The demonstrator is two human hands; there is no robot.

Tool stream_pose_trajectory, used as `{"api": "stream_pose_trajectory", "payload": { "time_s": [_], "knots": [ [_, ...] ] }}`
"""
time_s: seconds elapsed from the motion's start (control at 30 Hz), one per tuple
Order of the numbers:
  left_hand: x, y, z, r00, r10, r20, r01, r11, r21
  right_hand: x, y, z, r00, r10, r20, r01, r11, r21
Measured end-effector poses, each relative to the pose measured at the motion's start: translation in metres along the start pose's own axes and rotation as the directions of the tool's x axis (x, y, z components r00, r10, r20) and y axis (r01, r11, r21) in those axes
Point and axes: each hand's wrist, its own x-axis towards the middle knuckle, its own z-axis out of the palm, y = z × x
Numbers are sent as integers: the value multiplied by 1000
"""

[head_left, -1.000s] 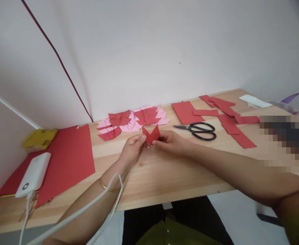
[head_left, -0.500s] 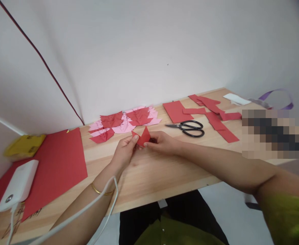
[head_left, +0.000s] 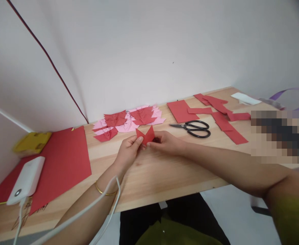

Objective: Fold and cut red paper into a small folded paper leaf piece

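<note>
Red folded paper, two points sticking up, is held just above the middle of the desk. My left hand and right hand each pinch a lower corner of it. Behind it lies a pile of folded pieces, red and pink, so I judge a good batch is done. The red strips beside the scissors and the large red sheet at left lie unfolded. Print on the yellow pack and dark marks by the sheet's near corner are too small to read.

Left hand and right hand pinch a folded red paper above the wooden table
</note>
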Motion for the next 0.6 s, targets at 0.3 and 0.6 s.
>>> {"api": "stream_pose_trajectory", "payload": {
  "time_s": [0.3, 0.6],
  "knots": [
    [0, -2, 0, 1000, 6, -6, -6, 999, -40, 0, 3, 0, 1000, 2, -30, -1, 1000, 22],
    [1, 0, 2, 999, 22, 35, -19, 997, -75, 1, 6, 0, 999, -26, -42, 26, 1000, -1]
  ]
}}
